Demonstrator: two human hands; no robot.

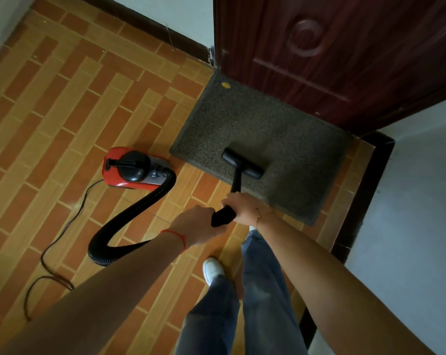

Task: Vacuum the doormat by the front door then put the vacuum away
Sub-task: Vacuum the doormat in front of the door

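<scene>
Red vacuum (137,167), speckled grey doormat (263,131)

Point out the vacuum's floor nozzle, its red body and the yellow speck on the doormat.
floor nozzle (242,163), head view, middle of the black head.
red body (136,168), head view, black top dome.
yellow speck (226,85), head view, its centre.

one doormat (263,139), one vacuum (134,167), one door (345,52), two hands (199,224)

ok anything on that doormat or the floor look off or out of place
One thing: a small yellow fleck lies on the doormat near its far left corner by the door; what it is I cannot tell. The nozzle is at the mat's near edge, away from it. Nothing looks spilled or damaged.
</scene>
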